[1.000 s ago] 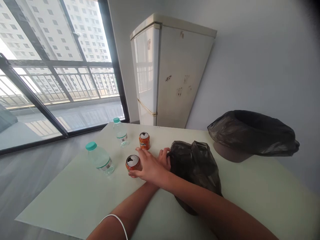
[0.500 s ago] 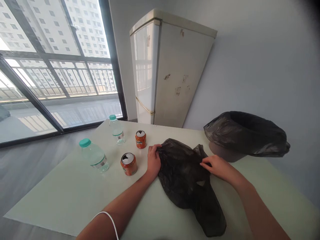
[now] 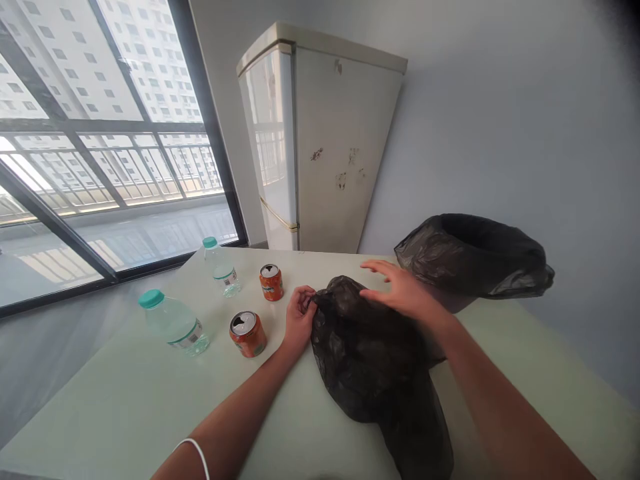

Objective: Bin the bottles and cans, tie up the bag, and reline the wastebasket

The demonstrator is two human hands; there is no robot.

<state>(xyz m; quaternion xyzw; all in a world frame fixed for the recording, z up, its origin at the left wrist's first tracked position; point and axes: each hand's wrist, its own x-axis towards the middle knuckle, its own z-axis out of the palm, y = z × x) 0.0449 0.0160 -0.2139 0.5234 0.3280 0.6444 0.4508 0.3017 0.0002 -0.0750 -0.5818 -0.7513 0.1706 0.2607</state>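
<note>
A loose black plastic bag (image 3: 375,360) lies crumpled on the pale green table (image 3: 125,407). My left hand (image 3: 299,319) pinches the bag's left edge. Over the bag's top hovers my right hand (image 3: 400,290), fingers stretched out and apart, holding nothing. Two orange drink cans stand left of the bag, the near can (image 3: 248,333) close to my left hand and the far can (image 3: 271,282) behind it. Further left are two clear water bottles with teal caps, the near bottle (image 3: 173,323) and the far bottle (image 3: 220,267).
A bin lined with a black bag (image 3: 475,257) stands at the table's back right. A white fridge (image 3: 310,140) leans against the wall behind the table. Large windows (image 3: 100,133) fill the left side.
My right hand left the bag's right side and rose over its top, fingers spread. The bag bunched up higher. My left hand kept its hold on the edge.
</note>
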